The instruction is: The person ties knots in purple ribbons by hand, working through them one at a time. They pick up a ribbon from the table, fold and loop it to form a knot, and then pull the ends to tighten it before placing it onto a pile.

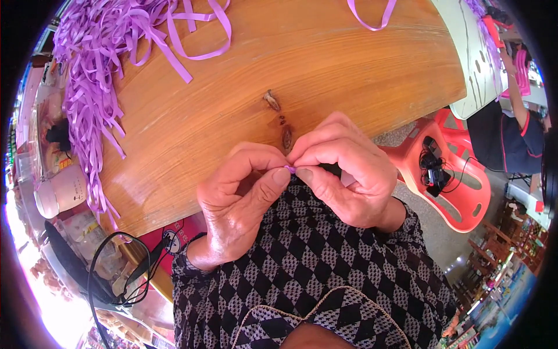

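My left hand point(244, 198) and my right hand point(349, 174) meet in front of my chest, just off the near edge of the wooden table. Thumb and forefinger of each are pinched together. Between the fingertips shows a small purple piece point(290, 169), the same colour as the ribbons; most of it is covered by my fingers. A big tangled heap of purple ribbons point(99, 58) lies at the table's far left, some strands hanging over its left edge. One ribbon loop point(372, 26) lies apart at the far side.
The wooden table point(349, 81) has dark knots near my hands. To the right stands a red plastic stool point(465, 203) bearing a black device with cables point(433, 168). A person point(505, 136) is beyond it, near a pale table point(474, 64). At left are a white jar point(61, 192) and a black cable point(96, 273).
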`<move>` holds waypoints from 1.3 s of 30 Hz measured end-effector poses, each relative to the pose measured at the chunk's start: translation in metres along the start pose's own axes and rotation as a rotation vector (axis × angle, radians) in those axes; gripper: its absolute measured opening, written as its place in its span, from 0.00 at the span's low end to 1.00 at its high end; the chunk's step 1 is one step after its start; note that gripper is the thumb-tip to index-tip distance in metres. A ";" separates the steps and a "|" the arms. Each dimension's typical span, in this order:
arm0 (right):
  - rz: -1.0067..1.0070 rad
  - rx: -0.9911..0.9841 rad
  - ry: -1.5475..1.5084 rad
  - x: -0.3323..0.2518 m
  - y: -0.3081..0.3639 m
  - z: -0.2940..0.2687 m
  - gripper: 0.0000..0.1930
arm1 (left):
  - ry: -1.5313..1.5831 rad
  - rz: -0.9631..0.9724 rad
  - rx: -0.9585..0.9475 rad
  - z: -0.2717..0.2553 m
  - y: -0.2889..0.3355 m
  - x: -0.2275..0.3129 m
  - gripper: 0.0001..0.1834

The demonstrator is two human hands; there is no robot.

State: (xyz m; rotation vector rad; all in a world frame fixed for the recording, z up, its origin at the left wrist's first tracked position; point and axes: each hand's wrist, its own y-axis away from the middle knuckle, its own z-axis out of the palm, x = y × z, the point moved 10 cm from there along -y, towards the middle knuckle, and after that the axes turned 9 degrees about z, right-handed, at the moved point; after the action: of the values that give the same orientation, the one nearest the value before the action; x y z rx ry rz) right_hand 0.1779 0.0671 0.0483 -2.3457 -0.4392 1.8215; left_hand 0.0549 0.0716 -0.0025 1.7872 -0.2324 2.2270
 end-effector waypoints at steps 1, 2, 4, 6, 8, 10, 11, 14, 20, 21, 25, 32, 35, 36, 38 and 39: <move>-0.001 0.011 -0.004 0.001 0.000 -0.001 0.07 | -0.006 -0.003 -0.011 0.001 0.000 0.000 0.04; 0.000 0.012 -0.003 0.000 0.000 -0.001 0.07 | -0.010 -0.006 -0.025 0.002 0.000 0.000 0.04; 0.015 -0.001 0.002 0.001 -0.001 0.000 0.08 | -0.029 -0.062 -0.032 0.001 0.001 -0.001 0.04; 0.028 0.010 -0.014 0.005 0.000 0.001 0.08 | -0.048 -0.116 -0.036 0.001 0.002 -0.005 0.05; 0.041 0.020 -0.031 0.008 0.000 0.000 0.08 | -0.014 -0.135 0.000 -0.001 0.002 -0.006 0.06; 0.039 0.017 -0.020 0.009 0.000 0.001 0.08 | 0.014 -0.196 0.023 -0.002 0.004 -0.010 0.06; 0.040 0.015 -0.021 0.009 0.000 0.002 0.08 | 0.043 -0.256 0.045 -0.003 0.007 -0.015 0.07; 0.056 0.022 -0.047 0.011 0.000 0.002 0.08 | 0.027 -0.263 0.064 -0.006 0.008 -0.016 0.07; 0.038 0.003 -0.042 0.011 0.000 0.006 0.08 | -0.043 -0.207 0.079 -0.009 0.006 -0.012 0.06; 0.034 0.009 -0.052 0.011 0.001 0.005 0.08 | -0.044 -0.207 0.078 -0.009 0.007 -0.012 0.06; 0.080 0.019 -0.123 0.013 0.003 0.004 0.07 | -0.016 -0.196 0.108 -0.007 0.008 -0.013 0.06; 0.219 -0.021 -0.238 0.025 0.005 0.005 0.04 | 0.158 -0.231 0.122 -0.006 0.005 -0.020 0.06; 0.240 -0.016 -0.252 0.030 0.005 0.001 0.06 | 0.225 -0.290 0.129 -0.008 0.007 -0.026 0.06; 0.215 -0.046 -0.219 0.025 0.002 0.001 0.07 | 0.226 -0.290 0.130 -0.008 0.007 -0.026 0.06; 0.191 -0.072 -0.185 0.022 -0.001 0.002 0.08 | 0.274 -0.316 0.121 -0.006 0.006 -0.027 0.07; 0.138 -0.086 -0.161 0.017 -0.003 0.003 0.08 | 0.274 -0.317 0.117 -0.006 0.006 -0.027 0.07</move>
State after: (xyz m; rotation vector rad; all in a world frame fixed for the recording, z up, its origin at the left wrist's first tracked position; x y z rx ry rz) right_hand 0.1787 0.0749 0.0322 -2.3468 -0.3895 2.1054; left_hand 0.0528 0.0651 -0.0295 1.4283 0.2266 2.2514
